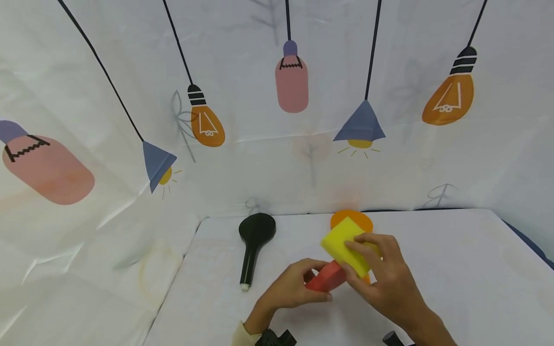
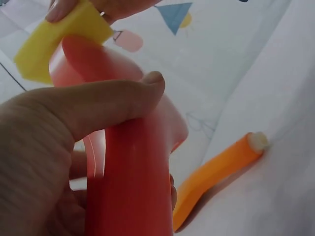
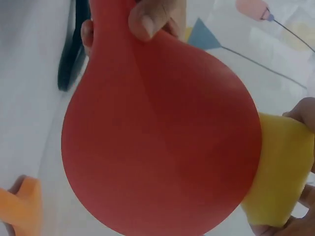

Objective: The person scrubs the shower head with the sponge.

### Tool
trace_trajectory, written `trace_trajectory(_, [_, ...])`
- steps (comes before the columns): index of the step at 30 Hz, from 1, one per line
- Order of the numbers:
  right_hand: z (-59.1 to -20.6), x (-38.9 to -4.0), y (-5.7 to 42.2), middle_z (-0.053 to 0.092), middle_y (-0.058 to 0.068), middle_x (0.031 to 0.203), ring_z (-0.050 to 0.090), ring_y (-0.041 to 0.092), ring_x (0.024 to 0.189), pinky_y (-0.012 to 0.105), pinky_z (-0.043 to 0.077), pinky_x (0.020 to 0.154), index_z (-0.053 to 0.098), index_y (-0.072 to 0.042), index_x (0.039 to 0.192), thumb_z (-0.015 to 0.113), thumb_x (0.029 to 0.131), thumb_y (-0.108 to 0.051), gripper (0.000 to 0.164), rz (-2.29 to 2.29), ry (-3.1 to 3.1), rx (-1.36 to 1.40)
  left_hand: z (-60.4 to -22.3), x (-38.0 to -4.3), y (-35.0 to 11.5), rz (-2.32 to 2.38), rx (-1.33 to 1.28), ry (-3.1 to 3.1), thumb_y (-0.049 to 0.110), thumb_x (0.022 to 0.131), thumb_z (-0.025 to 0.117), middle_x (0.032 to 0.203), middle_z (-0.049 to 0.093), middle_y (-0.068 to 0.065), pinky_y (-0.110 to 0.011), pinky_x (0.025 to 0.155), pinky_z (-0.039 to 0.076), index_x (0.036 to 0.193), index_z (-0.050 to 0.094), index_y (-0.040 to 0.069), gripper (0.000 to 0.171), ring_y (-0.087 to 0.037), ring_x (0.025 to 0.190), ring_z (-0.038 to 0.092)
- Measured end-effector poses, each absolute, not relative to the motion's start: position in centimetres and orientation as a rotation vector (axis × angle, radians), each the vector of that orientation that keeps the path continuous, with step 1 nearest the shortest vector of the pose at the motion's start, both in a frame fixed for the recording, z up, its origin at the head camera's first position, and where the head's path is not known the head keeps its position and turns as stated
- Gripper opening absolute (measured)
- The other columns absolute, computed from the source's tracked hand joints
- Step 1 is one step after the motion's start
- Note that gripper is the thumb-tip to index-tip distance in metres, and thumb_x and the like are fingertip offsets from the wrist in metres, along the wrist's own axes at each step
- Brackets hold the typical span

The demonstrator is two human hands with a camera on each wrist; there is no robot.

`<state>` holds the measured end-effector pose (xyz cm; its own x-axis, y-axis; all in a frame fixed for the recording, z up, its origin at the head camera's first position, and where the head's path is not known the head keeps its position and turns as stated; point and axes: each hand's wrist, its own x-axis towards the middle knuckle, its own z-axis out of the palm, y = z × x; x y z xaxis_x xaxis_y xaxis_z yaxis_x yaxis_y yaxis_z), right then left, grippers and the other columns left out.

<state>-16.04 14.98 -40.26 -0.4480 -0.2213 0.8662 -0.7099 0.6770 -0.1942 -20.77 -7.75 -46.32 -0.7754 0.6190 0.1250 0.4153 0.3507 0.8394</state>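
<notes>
My left hand (image 1: 296, 283) grips the handle of a red handheld shower head (image 1: 327, 277), thumb laid across it in the left wrist view. Its round, smooth face (image 3: 162, 137) fills much of the right wrist view. In my right hand (image 1: 389, 276) is a yellow sponge (image 1: 344, 241), pinched between thumb and fingers. The sponge (image 3: 281, 167) touches the rim of the red head. Behind the sponge, an orange shower head (image 1: 352, 218) lies on the table, partly hidden; its pale-tipped handle (image 2: 216, 169) shows in the left wrist view.
A black shower head (image 1: 256, 233) with a white handle tip lies on the white table (image 1: 207, 288), left of my hands. A white sheet (image 1: 259, 168) printed with lamps hangs behind the table and down its left side.
</notes>
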Motion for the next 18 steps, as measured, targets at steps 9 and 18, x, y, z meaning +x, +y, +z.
trace_trajectory(9, [-41.9, -16.0, 12.1, 0.062, 0.011, 0.111, 0.053, 0.029, 0.099, 0.034, 0.047, 0.090, 0.071, -0.010, 0.111, 0.044, 0.102, -0.038, 0.040, 0.460, -1.983, 0.972, -46.7, -20.5, -7.8, 1.466, 0.680, 2.447, 0.023, 0.082, 0.078, 0.087, 0.068, 0.009, -0.021, 0.065, 0.053, 0.104, 0.067, 0.020, 0.025, -0.003, 0.070, 0.060])
trace_trajectory(18, [-43.1, -16.1, 11.3, 0.065, 0.007, 0.111, 0.057, 0.029, 0.099, 0.040, 0.054, 0.083, 0.072, -0.013, 0.108, 0.036, 0.103, -0.031, 0.040, 0.323, -1.967, 1.043, -46.8, -20.8, -8.3, 1.629, 0.729, 2.258, 0.004, 0.085, 0.069, 0.098, 0.059, 0.002, -0.022, 0.078, 0.049, 0.118, 0.059, 0.014, 0.036, -0.005, 0.083, 0.055])
